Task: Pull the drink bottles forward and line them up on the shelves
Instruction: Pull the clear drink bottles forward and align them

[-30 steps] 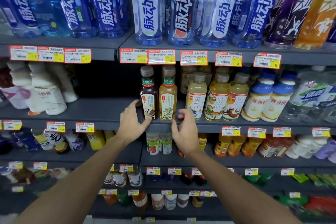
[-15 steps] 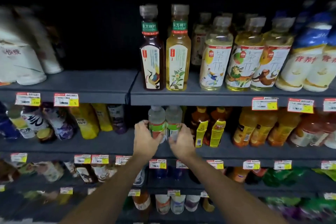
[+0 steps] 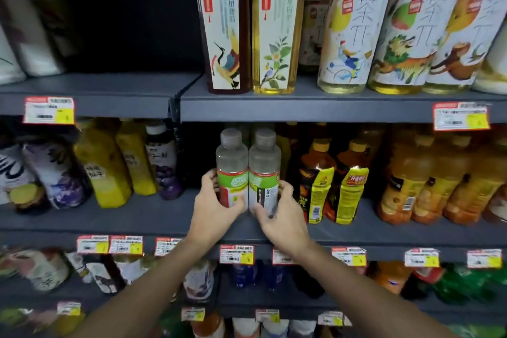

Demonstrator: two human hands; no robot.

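Two clear bottles with grey caps and green labels stand side by side on the middle grey shelf (image 3: pixel 131 217). My left hand (image 3: pixel 215 208) grips the left green-label bottle (image 3: pixel 231 162) around its lower part. My right hand (image 3: pixel 282 217) grips the right green-label bottle (image 3: pixel 264 162) the same way. Both bottles are upright and touch each other, set a little back from the shelf's front edge. Their bases are hidden behind my fingers.
Right of them stand dark tea bottles with yellow labels (image 3: pixel 318 184) and orange drink bottles (image 3: pixel 408 186). Yellow bottles (image 3: pixel 109 167) stand to the left. The shelf above carries a dark tea bottle (image 3: pixel 223 27), a golden tea bottle (image 3: pixel 277 27) and white-label tea bottles (image 3: pixel 354 33). Price tags (image 3: pixel 236 254) line the shelf edges.
My hands dropped from the upper shelf's tea bottles to the middle shelf and closed around the two green-label bottles. The view moved down and much closer.
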